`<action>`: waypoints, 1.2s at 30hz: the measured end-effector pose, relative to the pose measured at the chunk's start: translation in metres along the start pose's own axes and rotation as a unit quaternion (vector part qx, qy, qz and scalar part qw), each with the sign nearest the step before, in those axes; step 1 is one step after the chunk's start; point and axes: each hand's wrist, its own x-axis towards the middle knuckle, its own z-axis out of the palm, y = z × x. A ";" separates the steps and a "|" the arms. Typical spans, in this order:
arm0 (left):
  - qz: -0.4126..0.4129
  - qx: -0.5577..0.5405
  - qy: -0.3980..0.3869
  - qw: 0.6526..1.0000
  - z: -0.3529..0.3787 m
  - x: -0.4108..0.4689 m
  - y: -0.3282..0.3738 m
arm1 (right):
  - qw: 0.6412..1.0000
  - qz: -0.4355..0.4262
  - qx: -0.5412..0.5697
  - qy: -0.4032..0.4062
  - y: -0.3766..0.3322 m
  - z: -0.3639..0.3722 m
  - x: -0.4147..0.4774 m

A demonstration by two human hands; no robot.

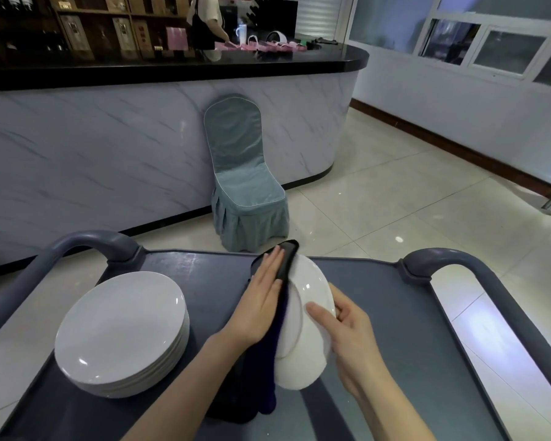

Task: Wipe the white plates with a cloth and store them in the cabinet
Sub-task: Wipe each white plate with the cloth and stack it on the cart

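Observation:
I hold one white plate [306, 332] tilted on its edge above the grey cart [395, 361]. My right hand [347, 329] grips its right rim, thumb across the underside. My left hand [261, 297] lies flat with straight fingers, pressing a dark cloth [264, 370] against the plate's hidden face. The cloth hangs down below the plate and shows past my fingertips at the top. A stack of several white plates [121, 332] sits on the cart's left side.
The cart has curved grey handles at the far left [86, 243] and far right [446, 259]. A blue-covered chair [242, 179] stands against a marble-look counter [109, 148]. A person works behind the counter [204, 20]. Tiled floor stretches right.

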 end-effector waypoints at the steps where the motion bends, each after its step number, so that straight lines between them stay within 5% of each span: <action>1: -0.022 -0.018 0.013 0.999 0.000 -0.003 -0.007 | 1.000 -0.002 0.015 0.002 -0.002 -0.003 0.001; 6: -0.067 -0.096 0.058 0.991 0.032 -0.050 -0.019 | 0.993 0.002 0.108 0.054 -0.012 -0.020 0.012; 14: -0.005 -0.036 0.098 0.995 0.075 -0.068 0.009 | 0.973 0.006 0.175 0.150 -0.006 -0.011 0.020; 18: -0.083 -0.066 0.118 0.987 0.064 -0.061 0.005 | 0.973 0.000 0.177 0.147 -0.015 -0.010 0.021; 25: 0.079 0.094 0.071 0.990 0.076 -0.065 0.030 | 0.974 0.023 0.151 0.169 -0.005 0.011 0.018; 32: 0.012 -0.033 -0.011 0.999 0.040 -0.014 0.037 | 0.988 0.038 0.050 0.145 0.024 0.029 -0.007; 36: 0.008 -0.002 -0.036 0.999 0.034 -0.011 0.035 | 0.986 0.071 0.058 0.139 0.021 0.023 -0.005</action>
